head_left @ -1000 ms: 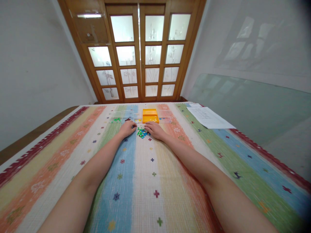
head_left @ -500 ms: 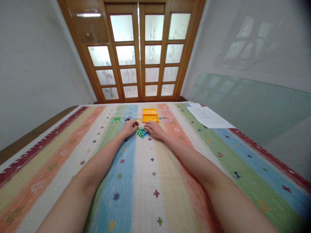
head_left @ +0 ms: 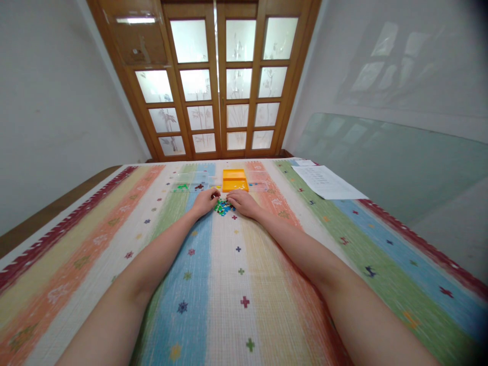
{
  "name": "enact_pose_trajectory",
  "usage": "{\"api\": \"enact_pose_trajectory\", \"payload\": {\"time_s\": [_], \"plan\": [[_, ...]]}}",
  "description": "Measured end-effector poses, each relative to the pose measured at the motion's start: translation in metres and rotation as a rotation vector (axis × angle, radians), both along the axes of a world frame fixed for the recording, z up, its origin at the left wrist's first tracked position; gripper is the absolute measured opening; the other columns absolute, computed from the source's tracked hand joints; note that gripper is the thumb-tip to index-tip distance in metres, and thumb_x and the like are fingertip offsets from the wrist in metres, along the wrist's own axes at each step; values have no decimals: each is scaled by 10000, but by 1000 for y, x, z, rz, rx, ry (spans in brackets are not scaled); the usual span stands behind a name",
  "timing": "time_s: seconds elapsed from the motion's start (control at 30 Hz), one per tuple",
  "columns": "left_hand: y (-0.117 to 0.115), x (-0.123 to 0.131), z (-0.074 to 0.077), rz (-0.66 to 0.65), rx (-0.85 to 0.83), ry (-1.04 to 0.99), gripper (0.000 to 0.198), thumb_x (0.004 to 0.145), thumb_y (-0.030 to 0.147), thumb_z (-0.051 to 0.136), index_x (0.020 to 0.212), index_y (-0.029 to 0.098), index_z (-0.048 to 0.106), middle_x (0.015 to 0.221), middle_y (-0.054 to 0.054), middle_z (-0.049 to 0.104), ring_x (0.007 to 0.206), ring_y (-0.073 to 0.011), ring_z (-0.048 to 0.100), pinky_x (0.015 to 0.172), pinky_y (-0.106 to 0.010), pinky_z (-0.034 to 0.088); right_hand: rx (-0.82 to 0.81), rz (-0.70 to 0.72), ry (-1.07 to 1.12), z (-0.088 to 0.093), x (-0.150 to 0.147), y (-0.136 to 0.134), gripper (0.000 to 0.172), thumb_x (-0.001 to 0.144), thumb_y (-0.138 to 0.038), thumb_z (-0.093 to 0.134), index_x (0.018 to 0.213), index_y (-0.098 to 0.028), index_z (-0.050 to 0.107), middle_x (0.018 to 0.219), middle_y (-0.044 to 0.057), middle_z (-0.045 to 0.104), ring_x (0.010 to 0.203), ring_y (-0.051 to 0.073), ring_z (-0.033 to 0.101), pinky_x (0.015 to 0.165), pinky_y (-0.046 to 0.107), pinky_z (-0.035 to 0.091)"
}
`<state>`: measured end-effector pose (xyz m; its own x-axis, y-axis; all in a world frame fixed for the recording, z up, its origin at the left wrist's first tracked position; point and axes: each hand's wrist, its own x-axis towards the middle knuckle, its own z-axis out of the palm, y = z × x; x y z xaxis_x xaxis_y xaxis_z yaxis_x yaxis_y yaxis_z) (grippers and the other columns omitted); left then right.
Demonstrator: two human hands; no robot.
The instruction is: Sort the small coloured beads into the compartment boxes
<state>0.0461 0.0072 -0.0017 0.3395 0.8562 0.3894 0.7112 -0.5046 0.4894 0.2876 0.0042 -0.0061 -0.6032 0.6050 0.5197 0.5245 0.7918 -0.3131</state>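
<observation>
- Clock for this: the pile of little colored pieces [head_left: 222,207] is the center, and 12 points at the door [head_left: 215,109]. It's mostly green and blue, with some dark and pale bits mixed in, sitting on the striped tablecloth [head_left: 225,284] right between the person's hands.
- Left hand [head_left: 206,202]: around 9 to 10 o'clock, just beside the pile. Fingers are curled in with the thumb close to the fingertips. Can't tell from here if there's a piece pinched in there, the bits are tiny.
- Right hand [head_left: 243,202]: about 2 to 3 o'clock, palm down, fingers bent, tips at the pile's edge. Can't make out whether they're pressed together or have hold of anything.
- Orange box [head_left: 235,174]: lying open at 1 o'clock, just past the right hand, small pale bits in its near half.
- Clear plastic box [head_left: 192,177]: 10 to 11 o'clock, with green pieces [head_left: 182,187] in one spot and dark red pieces [head_left: 199,186] next to them.
- Yellow bits [head_left: 216,187]: between 11 and 12, near the orange box.
- Second clear box [head_left: 259,178]: 2 o'clock, just right of the orange one.
- Printed paper [head_left: 328,184]: way out between 2 and 3, well apart from everything.
</observation>
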Motion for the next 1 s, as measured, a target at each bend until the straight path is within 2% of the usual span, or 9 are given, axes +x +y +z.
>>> {"api": "enact_pose_trajectory", "payload": {"time_s": [0.23,0.57,1.0], "plan": [[2,-5,1,69,21,104,165,921,210,604,984,207,756,1016,-74,759,962,-237,664,932,-368,512,-6,12,-11,-1,-1,0,352,1110,-309,445,1087,-193,776,1147,99,762,1115,238,659,1041,386,478],[4,-13,-1,142,56,215,184,903,232,613,947,210,790,1021,-92,747,997,-258,640,986,-392,493,-13,44,-90,-3,-3,-1,329,1109,-317,461,1224,-204,747,1203,99,738,1185,230,634,1076,383,464],[3,-13,-2,54,66,169,169,890,244,650,957,203,800,1025,-103,728,1029,-277,636,1008,-412,480,4,-19,-123,-2,-3,-2,370,1122,-321,409,1194,-195,750,1220,108,730,1188,235,637,1085,385,468]]}}
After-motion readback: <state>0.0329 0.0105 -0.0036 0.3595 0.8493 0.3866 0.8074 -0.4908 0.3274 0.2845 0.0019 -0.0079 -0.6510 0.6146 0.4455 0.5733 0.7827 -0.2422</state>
